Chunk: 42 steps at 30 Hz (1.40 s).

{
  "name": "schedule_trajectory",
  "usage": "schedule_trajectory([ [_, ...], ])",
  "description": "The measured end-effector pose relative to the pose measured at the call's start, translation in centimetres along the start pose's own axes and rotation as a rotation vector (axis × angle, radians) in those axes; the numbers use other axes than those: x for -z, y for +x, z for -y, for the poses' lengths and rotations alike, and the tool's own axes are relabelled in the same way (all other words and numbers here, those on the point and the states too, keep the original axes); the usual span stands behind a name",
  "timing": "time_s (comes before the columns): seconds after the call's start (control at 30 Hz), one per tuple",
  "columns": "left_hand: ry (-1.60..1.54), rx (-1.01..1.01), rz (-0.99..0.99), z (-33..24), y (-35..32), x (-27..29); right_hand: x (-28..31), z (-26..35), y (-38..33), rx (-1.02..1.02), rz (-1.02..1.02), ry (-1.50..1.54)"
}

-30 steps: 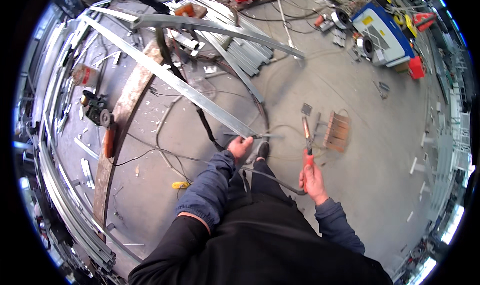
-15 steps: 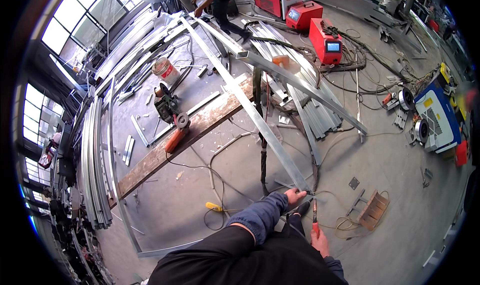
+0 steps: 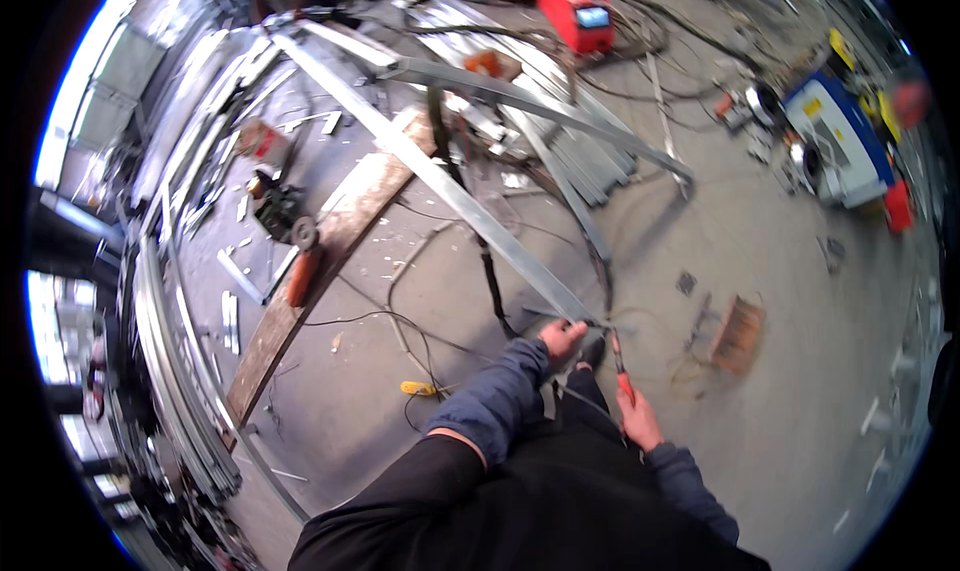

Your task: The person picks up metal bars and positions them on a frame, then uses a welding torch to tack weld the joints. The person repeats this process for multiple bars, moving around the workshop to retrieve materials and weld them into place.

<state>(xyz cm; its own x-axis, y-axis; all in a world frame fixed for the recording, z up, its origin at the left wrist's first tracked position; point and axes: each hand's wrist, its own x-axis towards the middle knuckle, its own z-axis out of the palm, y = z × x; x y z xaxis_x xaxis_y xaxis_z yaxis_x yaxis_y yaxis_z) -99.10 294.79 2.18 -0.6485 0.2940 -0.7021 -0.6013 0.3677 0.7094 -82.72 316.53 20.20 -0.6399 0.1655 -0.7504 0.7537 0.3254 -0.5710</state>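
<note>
My left hand [image 3: 562, 341] is closed at the near end of a long silvery square metal tube [image 3: 470, 211], which runs away to the far left. In my right hand [image 3: 638, 419] is a welding torch [image 3: 624, 381] with a red handle. The torch's thin neck points up beside the tube's near end, close to my left fingers; whether its tip touches the metal I cannot tell. A second metal tube [image 3: 550, 108] slants from the far middle down to the right. My shoe [image 3: 594, 351] shows between the two hands.
A rusty beam [image 3: 340, 241] crosses the left, with an orange-bodied angle grinder [image 3: 304, 261] on it. Cables and a yellow tool [image 3: 418, 388] lie on the floor. Red welding machines [image 3: 575, 16] stand far off, a blue-white machine [image 3: 838, 136] at right, a rusty block [image 3: 737, 336] nearer.
My view has swung, so the scene sits higher and further left, with some blur. Both hands keep their holds, and the torch stays beside the tube's end.
</note>
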Motion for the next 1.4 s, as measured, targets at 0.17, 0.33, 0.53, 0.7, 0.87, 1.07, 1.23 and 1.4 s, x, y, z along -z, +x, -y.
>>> schedule_trajectory([
  [0.17, -0.202, 0.039, 0.102, -0.9, -0.5, -0.5, 0.1, -2.0, 0.7, 0.017, -0.023, -0.068],
  [0.33, -0.141, 0.071, 0.027, -1.2, -1.4, -0.3, -0.3, -1.2, 0.0, 0.096, -0.06, -0.064],
  [0.53, -0.145, 0.077, 0.012, -1.4, -1.2, -0.1, -1.4, -2.1, -0.1, 0.084, -0.055, -0.06],
  [0.7, -0.159, 0.085, 0.011, -1.0, -1.4, 0.0, -2.6, -3.5, 0.7, 0.063, -0.104, 0.002],
  [0.87, -0.144, 0.099, 0.029, -1.5, -1.9, 0.2, -2.6, -3.0, 1.3, 0.02, -0.091, 0.106],
  [1.07, -0.149, 0.093, 0.038, -0.5, -1.3, 0.2, -2.8, -2.9, 1.8, 0.05, -0.084, 0.101],
  [1.23, -0.188, 0.031, -0.012, -0.8, -1.9, 0.1, -1.8, -0.3, 1.6, -0.177, -0.012, 0.245],
  [1.4, -0.191, 0.068, 0.005, -1.3, -2.0, 0.0, -2.4, -2.0, 2.2, 0.092, 0.017, 0.071],
])
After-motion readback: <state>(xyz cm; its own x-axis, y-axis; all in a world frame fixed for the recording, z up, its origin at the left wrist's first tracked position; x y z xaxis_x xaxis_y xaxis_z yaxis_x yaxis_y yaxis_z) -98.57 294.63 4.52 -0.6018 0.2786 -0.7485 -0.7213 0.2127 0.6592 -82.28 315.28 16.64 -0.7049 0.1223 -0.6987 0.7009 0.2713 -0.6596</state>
